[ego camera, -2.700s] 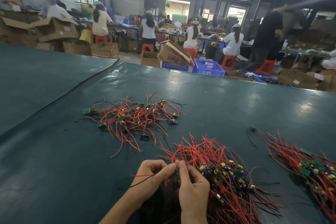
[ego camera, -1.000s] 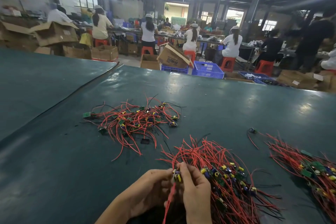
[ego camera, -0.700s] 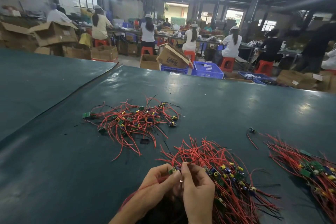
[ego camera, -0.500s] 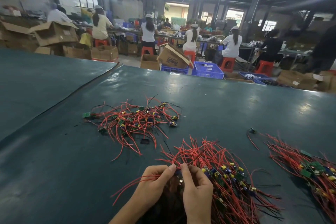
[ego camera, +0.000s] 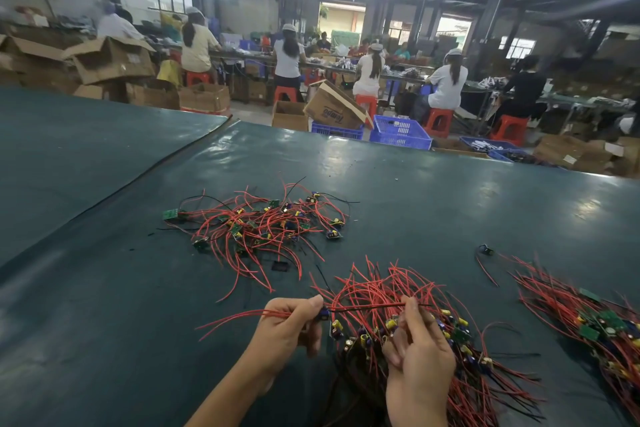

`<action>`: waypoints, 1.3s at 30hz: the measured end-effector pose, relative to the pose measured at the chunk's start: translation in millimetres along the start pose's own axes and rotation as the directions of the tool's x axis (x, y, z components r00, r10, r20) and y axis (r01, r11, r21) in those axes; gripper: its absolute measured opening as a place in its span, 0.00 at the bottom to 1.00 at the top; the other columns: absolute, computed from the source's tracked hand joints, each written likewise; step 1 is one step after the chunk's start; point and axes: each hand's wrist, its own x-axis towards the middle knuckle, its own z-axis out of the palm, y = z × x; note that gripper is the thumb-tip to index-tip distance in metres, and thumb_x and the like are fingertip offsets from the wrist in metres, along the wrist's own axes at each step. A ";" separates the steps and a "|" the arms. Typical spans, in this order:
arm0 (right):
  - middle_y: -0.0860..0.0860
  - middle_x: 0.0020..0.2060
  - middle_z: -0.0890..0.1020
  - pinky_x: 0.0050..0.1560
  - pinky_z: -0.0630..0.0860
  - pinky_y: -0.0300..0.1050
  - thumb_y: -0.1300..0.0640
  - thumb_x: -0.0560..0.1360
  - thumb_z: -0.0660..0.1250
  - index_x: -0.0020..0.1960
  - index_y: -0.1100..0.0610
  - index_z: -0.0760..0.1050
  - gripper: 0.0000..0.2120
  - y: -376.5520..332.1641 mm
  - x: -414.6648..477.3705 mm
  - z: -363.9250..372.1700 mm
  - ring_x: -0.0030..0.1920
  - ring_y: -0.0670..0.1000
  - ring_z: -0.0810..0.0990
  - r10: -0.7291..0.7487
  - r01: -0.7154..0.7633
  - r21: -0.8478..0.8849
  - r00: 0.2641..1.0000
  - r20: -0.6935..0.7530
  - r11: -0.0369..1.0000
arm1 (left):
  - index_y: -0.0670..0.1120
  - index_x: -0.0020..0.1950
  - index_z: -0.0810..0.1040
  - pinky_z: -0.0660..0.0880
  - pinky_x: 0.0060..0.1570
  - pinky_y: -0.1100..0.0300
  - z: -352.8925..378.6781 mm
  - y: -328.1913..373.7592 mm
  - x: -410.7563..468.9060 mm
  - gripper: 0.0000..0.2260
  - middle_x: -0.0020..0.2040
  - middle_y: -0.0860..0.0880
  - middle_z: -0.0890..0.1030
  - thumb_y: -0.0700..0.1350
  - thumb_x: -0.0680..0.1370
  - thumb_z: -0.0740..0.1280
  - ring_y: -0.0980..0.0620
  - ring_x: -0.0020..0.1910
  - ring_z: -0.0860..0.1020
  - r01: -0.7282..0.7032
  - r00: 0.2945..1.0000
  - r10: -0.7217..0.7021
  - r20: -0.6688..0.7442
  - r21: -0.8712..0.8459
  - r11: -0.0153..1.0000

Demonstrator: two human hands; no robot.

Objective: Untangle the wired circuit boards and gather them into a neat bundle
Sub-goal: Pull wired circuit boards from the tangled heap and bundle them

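A big tangle of red-wired circuit boards (ego camera: 398, 308) lies on the dark green table right before me. My left hand (ego camera: 289, 326) grips a small bunch of boards, its red wires (ego camera: 239, 317) trailing out to the left. My right hand (ego camera: 417, 354) pinches a red and black wire (ego camera: 367, 306) stretched level between both hands, above the tangle. A looser pile of wired boards (ego camera: 263, 222) lies farther back at the centre. Another pile (ego camera: 588, 315) sits at the right edge.
A single wired board (ego camera: 485, 251) lies apart between the near tangle and the right pile. A seam (ego camera: 138, 180) runs where two green table covers meet at the left. Beyond the far edge stand blue crates (ego camera: 400, 133), cardboard boxes and seated workers.
My hands, close together half a second ago, have moved apart. The right hand has drawn a wire out to the right while the left holds the bunch with wires trailing left.
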 end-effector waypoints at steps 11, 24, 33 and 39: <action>0.53 0.33 0.86 0.39 0.79 0.38 0.52 0.72 0.71 0.35 0.51 0.86 0.09 32.3 -17.3 10.2 0.36 0.47 0.84 0.024 0.085 -0.380 0.962 0.273 0.921 | 0.39 0.29 0.74 0.68 0.32 0.60 12.8 -8.9 -5.9 0.22 0.28 0.43 0.73 0.53 0.76 0.69 0.49 0.28 0.71 0.029 0.997 -0.034 0.076 0.075 0.997; 0.49 0.29 0.78 0.18 0.58 0.35 0.52 0.72 0.69 0.32 0.57 0.80 0.13 -0.2 -6.7 -1.5 0.20 0.43 0.61 0.000 0.027 -0.161 0.986 0.168 0.987 | 0.45 0.23 0.73 0.64 0.26 0.60 -2.4 -0.6 0.1 0.19 0.23 0.43 0.70 0.54 0.70 0.68 0.49 0.21 0.67 0.149 0.987 -0.158 -0.040 -0.169 0.974; 0.53 0.27 0.81 0.32 0.74 0.34 0.42 0.67 0.68 0.39 0.64 0.79 0.23 30.6 -30.3 7.9 0.29 0.48 0.78 0.132 0.117 -0.437 0.856 0.499 0.892 | 0.47 0.23 0.73 0.68 0.25 0.62 -5.5 -1.9 -4.2 0.21 0.23 0.49 0.71 0.61 0.68 0.70 0.53 0.24 0.70 0.324 0.940 -0.294 0.174 -0.185 0.928; 0.54 0.21 0.78 0.26 0.72 0.36 0.37 0.74 0.57 0.24 0.60 0.79 0.33 27.9 -36.8 8.3 0.21 0.48 0.76 0.244 0.061 -0.554 0.854 0.459 0.830 | 0.43 0.30 0.76 0.70 0.22 0.63 -7.6 -6.6 -6.5 0.22 0.26 0.45 0.75 0.61 0.71 0.72 0.53 0.21 0.73 0.351 0.907 -0.303 0.293 -0.126 0.928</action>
